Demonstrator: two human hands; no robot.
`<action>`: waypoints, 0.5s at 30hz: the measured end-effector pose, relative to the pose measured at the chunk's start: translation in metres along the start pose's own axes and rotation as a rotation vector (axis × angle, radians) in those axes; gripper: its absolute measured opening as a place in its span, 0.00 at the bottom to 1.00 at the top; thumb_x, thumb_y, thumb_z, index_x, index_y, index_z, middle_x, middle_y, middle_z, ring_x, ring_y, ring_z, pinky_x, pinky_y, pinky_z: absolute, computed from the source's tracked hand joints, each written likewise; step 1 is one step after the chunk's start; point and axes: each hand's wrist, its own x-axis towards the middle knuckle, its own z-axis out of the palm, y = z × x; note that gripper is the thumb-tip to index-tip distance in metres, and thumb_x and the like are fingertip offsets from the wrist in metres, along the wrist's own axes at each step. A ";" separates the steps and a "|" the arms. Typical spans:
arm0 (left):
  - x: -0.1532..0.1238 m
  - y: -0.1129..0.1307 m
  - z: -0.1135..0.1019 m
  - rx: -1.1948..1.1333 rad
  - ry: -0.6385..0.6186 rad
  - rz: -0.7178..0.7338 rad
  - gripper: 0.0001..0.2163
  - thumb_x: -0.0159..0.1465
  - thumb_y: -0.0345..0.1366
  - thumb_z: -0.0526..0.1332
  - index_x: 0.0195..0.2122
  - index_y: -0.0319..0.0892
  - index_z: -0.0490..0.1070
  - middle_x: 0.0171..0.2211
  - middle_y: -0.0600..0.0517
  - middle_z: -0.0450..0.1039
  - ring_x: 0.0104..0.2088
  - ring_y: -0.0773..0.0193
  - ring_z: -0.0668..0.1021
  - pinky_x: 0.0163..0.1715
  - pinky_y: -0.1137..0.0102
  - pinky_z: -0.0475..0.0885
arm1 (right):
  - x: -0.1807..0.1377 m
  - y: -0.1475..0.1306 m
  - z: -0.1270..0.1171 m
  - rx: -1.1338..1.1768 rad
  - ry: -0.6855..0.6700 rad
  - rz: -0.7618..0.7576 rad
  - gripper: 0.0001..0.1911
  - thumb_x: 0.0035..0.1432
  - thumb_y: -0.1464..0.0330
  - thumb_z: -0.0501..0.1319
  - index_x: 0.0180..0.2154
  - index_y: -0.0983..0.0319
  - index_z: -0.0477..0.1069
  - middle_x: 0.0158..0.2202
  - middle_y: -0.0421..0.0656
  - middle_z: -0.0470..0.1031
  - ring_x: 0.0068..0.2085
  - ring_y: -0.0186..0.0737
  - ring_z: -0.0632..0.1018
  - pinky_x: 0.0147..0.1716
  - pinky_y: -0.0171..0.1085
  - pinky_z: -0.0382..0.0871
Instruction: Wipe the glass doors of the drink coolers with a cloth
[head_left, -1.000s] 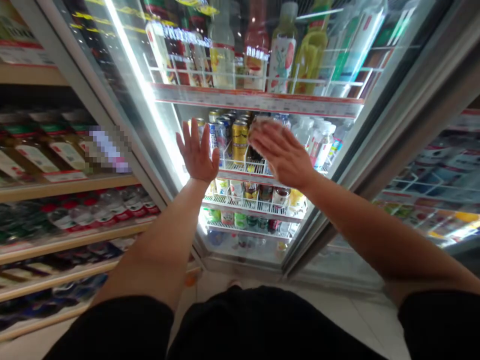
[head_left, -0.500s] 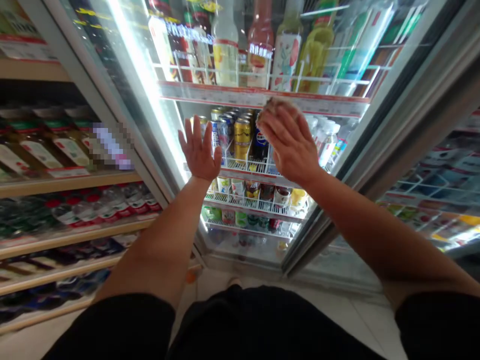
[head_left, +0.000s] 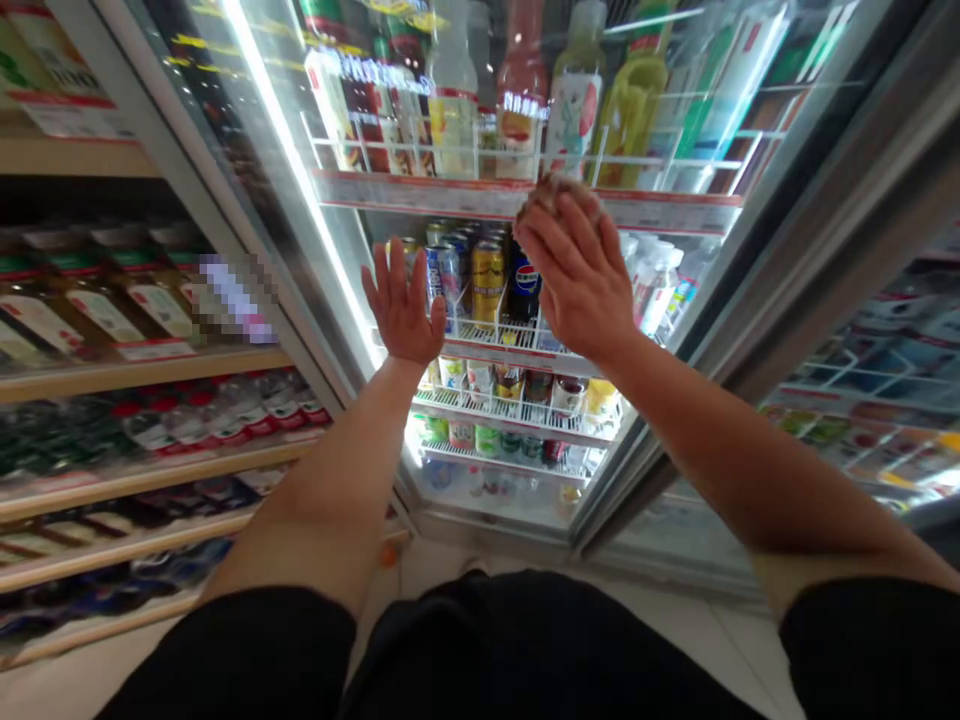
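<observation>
My right hand (head_left: 581, 275) presses a brownish crumpled cloth (head_left: 559, 190) against the glass door of a lit drinks fridge, fingers bent over it; part of the cloth is hidden beneath the palm. To its left, my left hand (head_left: 405, 305) lies with fingers spread, palm toward the same glass, holding nothing. Behind the glass between the two hands stand a gold can (head_left: 487, 280) and a dark blue can (head_left: 523, 280). Tall bottles, among them a pink one (head_left: 521, 90), fill the shelf above.
Metal door frame (head_left: 720, 330) runs down the right side, with another glass fridge section beyond it. Wooden shelves (head_left: 150, 375) with bottled drinks stand close on the left. Light floor tiles (head_left: 675, 620) lie below.
My right hand and the cloth have shifted slightly, with more of the cloth showing above the fingers. My left hand stays spread at nearly the same spot. The view has moved a little.
</observation>
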 end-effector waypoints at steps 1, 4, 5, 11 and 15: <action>0.000 0.000 0.000 0.002 0.000 0.001 0.40 0.71 0.62 0.35 0.68 0.33 0.57 0.74 0.44 0.46 0.74 0.58 0.37 0.73 0.53 0.30 | -0.004 -0.003 0.004 0.011 0.011 0.011 0.36 0.70 0.72 0.47 0.73 0.52 0.37 0.74 0.38 0.49 0.75 0.45 0.44 0.74 0.58 0.34; 0.000 0.000 -0.001 -0.004 0.000 0.016 0.39 0.71 0.61 0.36 0.68 0.33 0.57 0.74 0.42 0.45 0.74 0.58 0.37 0.72 0.53 0.29 | -0.038 -0.021 0.026 0.054 -0.113 -0.221 0.35 0.70 0.74 0.47 0.73 0.57 0.39 0.72 0.41 0.58 0.73 0.40 0.52 0.75 0.49 0.43; 0.000 0.000 -0.001 -0.007 -0.001 0.021 0.38 0.71 0.60 0.37 0.68 0.33 0.57 0.74 0.41 0.45 0.74 0.58 0.37 0.72 0.52 0.29 | -0.050 -0.026 0.032 0.074 -0.186 -0.344 0.33 0.70 0.74 0.47 0.73 0.59 0.42 0.70 0.41 0.62 0.72 0.37 0.57 0.74 0.45 0.48; 0.001 -0.002 -0.001 -0.027 -0.012 0.004 0.39 0.70 0.62 0.40 0.68 0.32 0.57 0.73 0.41 0.46 0.74 0.54 0.38 0.71 0.51 0.29 | -0.023 -0.005 0.003 -0.017 -0.191 -0.202 0.31 0.71 0.72 0.45 0.72 0.56 0.46 0.73 0.37 0.54 0.74 0.38 0.50 0.75 0.50 0.42; 0.001 0.000 -0.001 -0.031 0.000 -0.004 0.39 0.70 0.62 0.37 0.68 0.35 0.57 0.74 0.45 0.45 0.75 0.54 0.39 0.72 0.51 0.30 | -0.005 0.003 -0.012 -0.007 -0.055 0.066 0.32 0.70 0.71 0.44 0.73 0.55 0.44 0.74 0.37 0.50 0.75 0.41 0.41 0.74 0.56 0.31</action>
